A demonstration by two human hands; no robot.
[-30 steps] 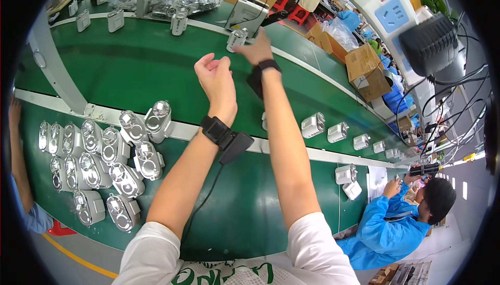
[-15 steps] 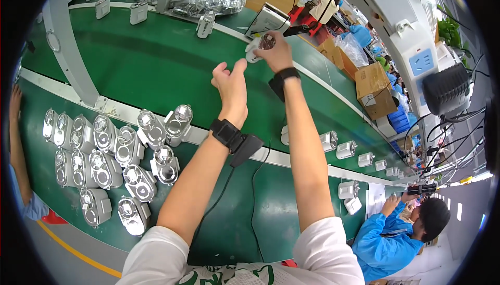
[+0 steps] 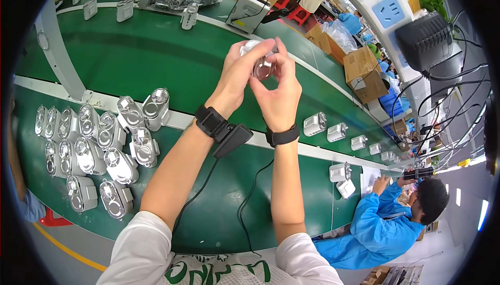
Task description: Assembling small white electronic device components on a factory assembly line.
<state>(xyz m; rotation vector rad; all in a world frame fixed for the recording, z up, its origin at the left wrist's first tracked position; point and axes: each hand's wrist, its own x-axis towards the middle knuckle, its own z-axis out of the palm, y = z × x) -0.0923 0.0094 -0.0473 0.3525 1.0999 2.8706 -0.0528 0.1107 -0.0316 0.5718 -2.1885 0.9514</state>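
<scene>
One white device [image 3: 264, 67] is held above the green belt [image 3: 156, 61], grip of left hand [image 3: 233, 79] and right hand [image 3: 281, 96] both clamped on it; could be dropped if smooth, rounded plastic is pinched unevenly, or smudged by bare skin where clear and glossy; similar oval, shiny-faced units [image 3: 90, 156] are crowded on the green surface [image 3: 219, 217]
</scene>
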